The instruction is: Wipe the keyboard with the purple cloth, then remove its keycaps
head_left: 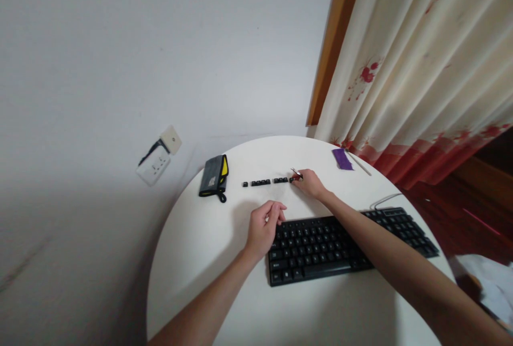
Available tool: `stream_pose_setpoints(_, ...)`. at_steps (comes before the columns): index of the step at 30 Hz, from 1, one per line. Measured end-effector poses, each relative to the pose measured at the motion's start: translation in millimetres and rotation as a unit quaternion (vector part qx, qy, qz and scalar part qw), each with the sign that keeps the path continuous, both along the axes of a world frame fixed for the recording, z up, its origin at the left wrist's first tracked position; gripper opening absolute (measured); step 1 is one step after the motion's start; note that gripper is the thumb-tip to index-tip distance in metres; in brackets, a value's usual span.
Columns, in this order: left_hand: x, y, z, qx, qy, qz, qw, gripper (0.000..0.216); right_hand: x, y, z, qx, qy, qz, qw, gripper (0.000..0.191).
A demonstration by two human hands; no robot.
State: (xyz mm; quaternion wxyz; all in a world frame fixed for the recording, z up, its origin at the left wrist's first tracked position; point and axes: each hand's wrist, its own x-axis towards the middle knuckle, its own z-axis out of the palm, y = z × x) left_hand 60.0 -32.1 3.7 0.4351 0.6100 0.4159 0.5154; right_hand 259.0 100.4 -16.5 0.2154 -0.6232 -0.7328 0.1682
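The right hand (pixel 310 182) grips a slim metallic tool (pixel 296 173) beside a row of black keycaps (pixel 261 182) — left hand (pixel 259 229), loosely half-open, at the keyboard (pixel 320 270).

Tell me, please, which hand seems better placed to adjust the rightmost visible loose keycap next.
Probably the right hand: it is at that keycap, holding a shiny tool; the left hand is farther, by the keyboard.

From my remote seat I see a left forearm (pixel 224 287) and a right forearm (pixel 372 244), both bare and slender, each narrowing toward the wrist. The left grip (pixel 263 227) and right grip (pixel 310 183) are bare human hands; their nails look too small to make out.
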Motion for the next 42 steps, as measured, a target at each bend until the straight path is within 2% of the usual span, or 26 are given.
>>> stream_pose_setpoints(42,0.0,-1.2,1.8,0.002,0.025,-0.016,1.000,0.036,-4.4,-0.9,-2.4,0.018,0.002,-0.012,1.000,0.011)
